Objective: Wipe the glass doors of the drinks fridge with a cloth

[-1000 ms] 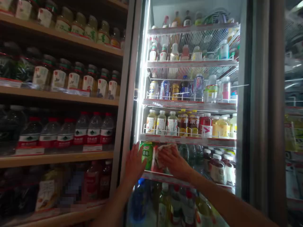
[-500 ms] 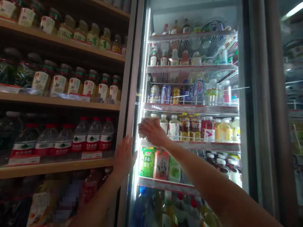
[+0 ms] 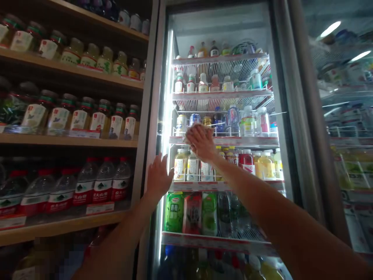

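My right hand lies against the glass door of a lit drinks fridge, fingers spread over a crumpled pale cloth. Most of the cloth is hidden under the palm. Behind the glass there, cans stand on one shelf and tea bottles on the shelf below. My left hand is at the door's left metal edge, fingers apart, with nothing in it. Whether its palm touches the frame is hard to see.
On the left, wooden shelves carry jars and red-capped water bottles. Green and red drink packs stand low in the fridge. A second glass-fronted fridge is at the right, beyond a metal post.
My right hand has moved up and to the right across the glass with the cloth. My left hand stays by the door edge. The view has shifted slightly.
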{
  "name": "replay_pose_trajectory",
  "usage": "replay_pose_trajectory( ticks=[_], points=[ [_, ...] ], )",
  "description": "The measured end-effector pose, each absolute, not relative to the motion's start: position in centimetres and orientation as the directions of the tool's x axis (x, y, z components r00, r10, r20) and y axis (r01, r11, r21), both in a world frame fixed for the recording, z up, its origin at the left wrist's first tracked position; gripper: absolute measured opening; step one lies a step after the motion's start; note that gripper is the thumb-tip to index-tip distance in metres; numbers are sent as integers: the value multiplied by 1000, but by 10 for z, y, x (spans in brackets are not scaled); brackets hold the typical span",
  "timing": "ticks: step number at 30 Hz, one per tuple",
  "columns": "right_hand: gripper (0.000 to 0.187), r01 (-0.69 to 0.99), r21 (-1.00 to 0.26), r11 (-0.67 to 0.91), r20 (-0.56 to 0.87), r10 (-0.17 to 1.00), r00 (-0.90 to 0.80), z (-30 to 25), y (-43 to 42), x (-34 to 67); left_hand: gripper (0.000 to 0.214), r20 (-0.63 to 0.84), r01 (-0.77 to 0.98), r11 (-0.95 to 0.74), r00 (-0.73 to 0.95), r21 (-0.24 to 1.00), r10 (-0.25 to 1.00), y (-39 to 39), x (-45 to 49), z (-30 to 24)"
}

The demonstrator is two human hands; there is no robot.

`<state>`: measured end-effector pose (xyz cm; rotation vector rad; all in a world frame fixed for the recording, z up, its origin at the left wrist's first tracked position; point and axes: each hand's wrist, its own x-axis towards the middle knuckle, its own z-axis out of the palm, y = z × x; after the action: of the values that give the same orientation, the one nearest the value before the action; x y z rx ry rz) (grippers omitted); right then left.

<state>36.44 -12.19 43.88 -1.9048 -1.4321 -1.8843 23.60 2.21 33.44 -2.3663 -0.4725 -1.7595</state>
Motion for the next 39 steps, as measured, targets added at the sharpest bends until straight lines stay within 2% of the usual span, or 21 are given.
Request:
replay_pose_trajectory(
  ticks=[2, 4, 6, 9, 11, 13, 16, 17, 18, 19, 22, 23, 24, 26, 29, 30, 31, 34, 35, 36, 39],
  points=[
    [46, 612, 631, -477, 741, 603, -294, 432, -140, 375, 53, 953, 328, -943, 265, 52, 145, 16, 241, 341],
    [45, 596, 643, -481, 738, 596, -315, 431, -169, 391, 53, 950, 318, -947, 276, 54, 147, 10, 245, 347],
    [45, 622, 459, -634, 880, 419, -223, 437, -206, 412, 53, 948, 306, -950, 281, 58, 149, 4, 248, 352],
    [50, 615, 73, -785, 997, 39, -69, 439, -254, 436, 54, 951, 285, -957, 276, 57, 139, -9, 255, 356],
    [51, 594, -13, -805, 998, -51, -47, 423, -264, 438, 54, 949, 281, -958, 282, 58, 140, -21, 262, 357],
    [47, 586, 132, -799, 991, 95, -93, 397, -258, 429, 53, 943, 281, -959, 305, 48, 137, -38, 272, 356],
    [45, 569, 486, -664, 865, 457, -205, 370, -251, 421, 53, 926, 267, -964, 361, 11, 111, -64, 287, 353],
    [45, 569, 512, -643, 847, 489, -209, 369, -256, 423, 53, 919, 267, -964, 377, 9, 113, -71, 291, 352],
    [45, 582, 449, -678, 884, 432, -178, 371, -266, 428, 54, 913, 269, -963, 389, 12, 120, -76, 294, 351],
    [45, 594, 297, -748, 951, 288, -113, 375, -279, 435, 55, 908, 271, -962, 400, 17, 128, -80, 297, 351],
    [48, 539, -264, -800, 962, -258, 89, 384, -317, 458, 62, 901, 283, -959, 408, 25, 144, -84, 302, 348],
    [49, 512, -357, -782, 930, -348, 117, 380, -324, 461, 65, 903, 287, -958, 405, 26, 146, -84, 304, 348],
    [49, 501, -367, -784, 927, -355, 123, 372, -327, 462, 68, 905, 291, -956, 399, 26, 147, -83, 305, 347],
    [48, 541, -155, -827, 988, -130, 85, 350, -324, 456, 72, 911, 294, -956, 389, 22, 140, -82, 307, 344],
    [45, 626, 358, -693, 908, 413, -63, 325, -317, 445, 73, 914, 281, -960, 387, 7, 120, -79, 309, 339],
    [45, 632, 401, -663, 887, 454, -86, 324, -316, 444, 72, 914, 276, -961, 389, 2, 113, -78, 309, 338],
    [45, 632, 351, -691, 916, 393, -79, 326, -315, 445, 71, 915, 272, -962, 389, 0, 110, -78, 310, 336],
    [47, 593, -102, -799, 993, -120, 8, 336, -306, 444, 69, 916, 267, -964, 386, 5, 111, -78, 310, 332],
    [47, 589, -147, -795, 985, -175, 9, 335, -299, 441, 68, 917, 269, -963, 383, 9, 115, -79, 310, 330],
    [47, 600, -78, -796, 994, -107, -13, 332, -291, 436, 68, 917, 271, -962, 380, 11, 118, -79, 310, 328],
    [45, 625, 415, -661, 897, 411, -160, 312, -277, 423, 69, 918, 277, -961, 386, -23, 90, -76, 307, 315]
  ],
)
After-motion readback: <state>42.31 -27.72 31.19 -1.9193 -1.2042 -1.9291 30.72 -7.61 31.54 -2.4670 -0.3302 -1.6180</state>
